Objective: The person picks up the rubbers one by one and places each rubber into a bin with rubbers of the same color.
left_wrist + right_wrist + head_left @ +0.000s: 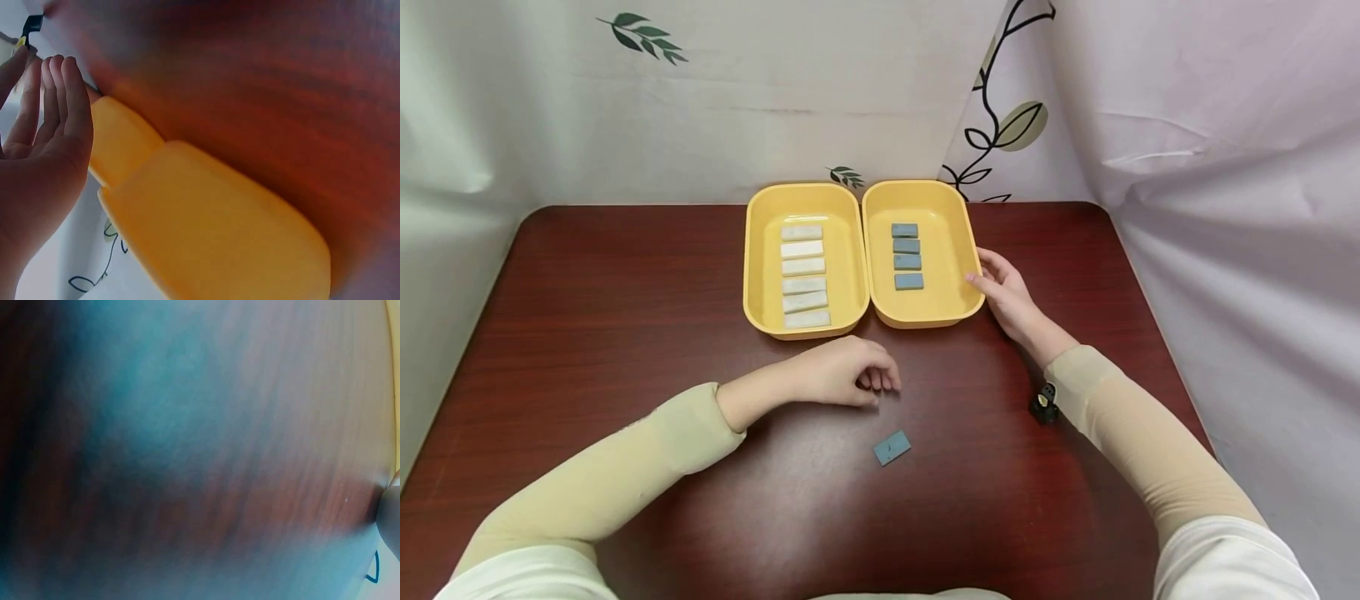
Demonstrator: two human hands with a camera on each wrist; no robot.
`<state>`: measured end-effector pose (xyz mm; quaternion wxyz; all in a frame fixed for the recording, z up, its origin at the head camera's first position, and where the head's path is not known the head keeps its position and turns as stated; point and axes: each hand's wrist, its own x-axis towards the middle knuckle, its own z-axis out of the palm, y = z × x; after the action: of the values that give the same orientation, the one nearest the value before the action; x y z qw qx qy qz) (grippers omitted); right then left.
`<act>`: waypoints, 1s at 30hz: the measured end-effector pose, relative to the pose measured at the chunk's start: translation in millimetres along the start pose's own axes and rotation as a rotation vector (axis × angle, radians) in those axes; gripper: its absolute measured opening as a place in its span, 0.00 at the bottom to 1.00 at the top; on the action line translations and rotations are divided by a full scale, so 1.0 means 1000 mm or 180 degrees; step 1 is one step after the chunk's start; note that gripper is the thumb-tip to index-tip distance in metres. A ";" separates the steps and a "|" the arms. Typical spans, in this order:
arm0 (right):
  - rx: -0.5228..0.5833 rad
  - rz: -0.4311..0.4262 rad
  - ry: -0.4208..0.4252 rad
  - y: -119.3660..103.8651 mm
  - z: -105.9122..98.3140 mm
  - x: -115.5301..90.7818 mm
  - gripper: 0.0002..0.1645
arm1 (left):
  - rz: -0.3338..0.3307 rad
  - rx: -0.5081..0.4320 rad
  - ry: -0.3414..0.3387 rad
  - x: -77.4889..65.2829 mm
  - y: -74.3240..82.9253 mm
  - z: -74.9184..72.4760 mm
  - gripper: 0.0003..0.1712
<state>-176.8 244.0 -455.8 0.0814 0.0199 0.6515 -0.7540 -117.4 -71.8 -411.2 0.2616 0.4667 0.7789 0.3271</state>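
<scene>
Two yellow trays stand side by side at the table's back. My right hand (1011, 300) grips the right rim of the right tray (921, 319), its thumb over the edge and its fingers along the outer side. Inside that tray lie several blue-grey rectangular tiles (909, 282) in a column. The left tray (808, 335) holds several whitish tiles (803, 267), also in a column. My left hand (842, 372) holds nothing, fingers loosely bent, in front of the trays. One blue-grey tile (892, 448) lies on the table, nearer me than the left hand.
The dark red wooden table (625, 275) carries everything. A white curtain with leaf prints (737, 100) hangs right behind the trays, and more curtain closes off both sides. A small black object (1042, 404) shows at the right wrist.
</scene>
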 end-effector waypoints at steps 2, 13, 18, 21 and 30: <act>-0.0009 0.0006 0.0000 0.000 0.000 0.000 0.37 | 0.0042 0.0006 -0.0047 -0.001 0.000 0.004 0.15; -0.0033 0.0016 -0.0001 0.000 0.000 0.000 0.37 | 0.0018 -0.0005 -0.0232 -0.003 0.000 0.021 0.16; 0.0000 -0.0022 0.0007 0.000 0.000 -0.001 0.37 | 0.0026 0.0099 -0.0229 -0.002 -0.001 0.029 0.16; 0.0012 -0.0037 0.0008 0.000 0.000 -0.002 0.37 | 0.0062 0.0131 -0.0225 -0.003 -0.001 0.033 0.18; 0.0005 -0.0044 0.0000 0.000 0.001 -0.002 0.37 | 0.0105 0.0155 -0.0185 -0.004 0.002 0.043 0.20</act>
<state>-175.3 243.3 -455.1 0.0761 0.0153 0.6510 -0.7551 -84.3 -63.4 -437.1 0.2672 0.4951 0.7710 0.2986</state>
